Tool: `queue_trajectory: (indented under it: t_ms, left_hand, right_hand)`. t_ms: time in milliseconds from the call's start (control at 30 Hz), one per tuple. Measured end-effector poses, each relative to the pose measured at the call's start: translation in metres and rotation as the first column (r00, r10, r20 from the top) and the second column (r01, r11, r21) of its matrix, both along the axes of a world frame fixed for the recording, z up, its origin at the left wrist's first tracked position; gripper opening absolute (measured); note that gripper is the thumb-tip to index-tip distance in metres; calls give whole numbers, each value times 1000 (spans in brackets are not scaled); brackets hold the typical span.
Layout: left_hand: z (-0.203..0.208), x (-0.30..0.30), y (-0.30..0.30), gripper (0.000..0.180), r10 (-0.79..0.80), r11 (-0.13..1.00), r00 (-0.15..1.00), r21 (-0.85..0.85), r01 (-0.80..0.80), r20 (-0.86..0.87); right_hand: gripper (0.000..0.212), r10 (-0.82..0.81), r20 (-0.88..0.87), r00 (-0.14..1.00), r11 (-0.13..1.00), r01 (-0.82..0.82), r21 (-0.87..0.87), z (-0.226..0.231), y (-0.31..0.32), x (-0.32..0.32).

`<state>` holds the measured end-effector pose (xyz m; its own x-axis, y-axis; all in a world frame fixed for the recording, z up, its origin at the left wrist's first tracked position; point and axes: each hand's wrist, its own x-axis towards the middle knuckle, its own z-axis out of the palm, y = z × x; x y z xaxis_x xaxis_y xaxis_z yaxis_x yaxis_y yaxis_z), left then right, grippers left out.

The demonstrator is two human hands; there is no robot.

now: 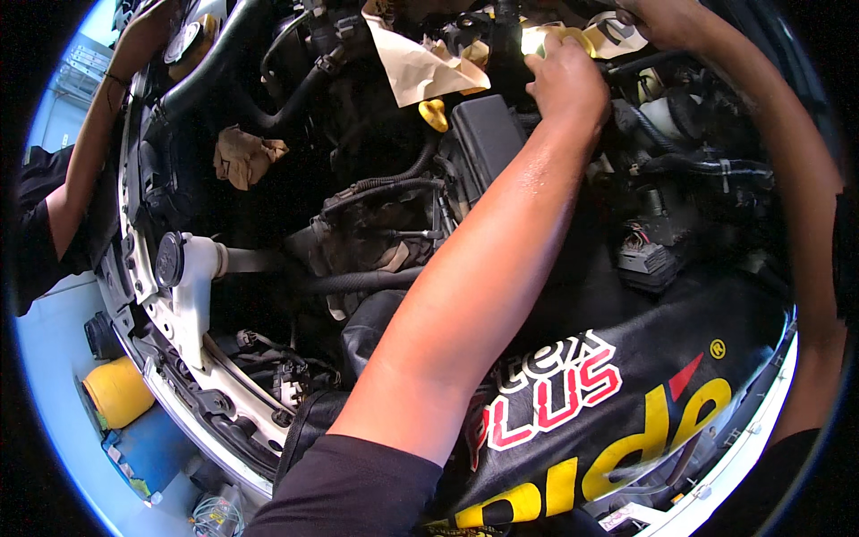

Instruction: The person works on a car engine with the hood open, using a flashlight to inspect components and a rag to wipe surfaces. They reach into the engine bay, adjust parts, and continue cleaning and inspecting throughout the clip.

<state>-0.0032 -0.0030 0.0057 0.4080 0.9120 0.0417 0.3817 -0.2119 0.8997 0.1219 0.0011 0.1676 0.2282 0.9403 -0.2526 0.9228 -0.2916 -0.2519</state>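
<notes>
My left hand reaches across the engine bay to its far side. Its fingers are bent over a brightly lit yellowish spot beside tan paper, and what they grip is hidden. Close by on the right, my right hand is partly cut off at the upper edge. Its fingertips are closed on a loose, curling strip of tan paper. A larger creased sheet of tan paper hangs left of my left hand. Below that sheet are a yellow dipstick handle and a black rectangular engine cover.
A co-worker's hand is at the upper left, by a round yellow-edged thing. Crumpled brown paper lies among hoses. A white reservoir with a black cap stands at left. A black printed fender cover drapes the near edge.
</notes>
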Motion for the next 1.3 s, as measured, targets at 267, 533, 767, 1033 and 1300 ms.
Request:
queue_trajectory:
  t_ms: [267,533,767,1033,1300]
  left_hand:
    - [-2,0,3,33,-36,999,998,13,37,-51]
    - [0,-7,-1,35,-28,994,1000,109,28,-5]
    - [4,-8,-4,33,-24,989,1000,149,24,-3]
    - [-1,-5,-3,37,-7,985,999,172,0,41]
    - [-12,-1,2,30,121,993,972,-19,-120,201]
  right_hand:
    - [41,-53,-62,997,998,56,34,46,-80,-4]
    - [44,-364,-273,891,917,394,63,101,-173,-63]
    - [42,-460,-393,796,849,523,67,117,-229,-83]
    - [39,-456,-488,744,841,540,39,106,-238,-113]
    - [44,-470,-496,730,821,567,57,62,-216,-125]
